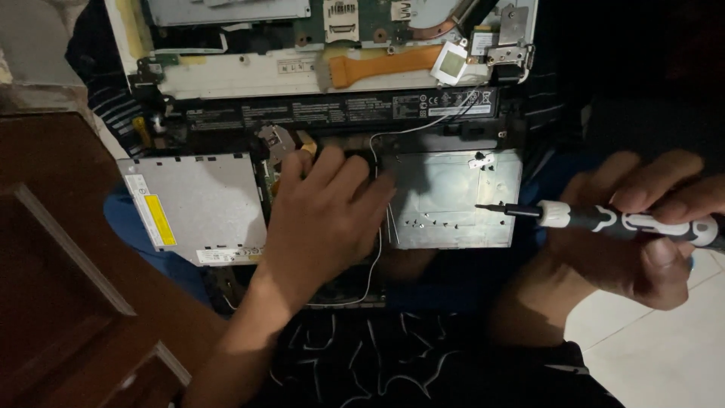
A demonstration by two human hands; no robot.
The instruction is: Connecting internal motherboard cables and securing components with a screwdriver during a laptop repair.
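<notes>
My right hand (649,227) holds the screwdriver (596,219), which lies sideways with its tip pointing left over the silver metal plate (453,200) of the open laptop (332,113). My left hand (325,219) rests flat in the middle, just left of that plate, fingers loosely spread and, I think, holding nothing. The tip is nearer the plate's right edge, so my right hand is closest.

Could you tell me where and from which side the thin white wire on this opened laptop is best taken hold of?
Probably at the white wire's slack loop below the metal plate, pinched from the near side; higher up it lies flat and passes under the left hand.
</notes>
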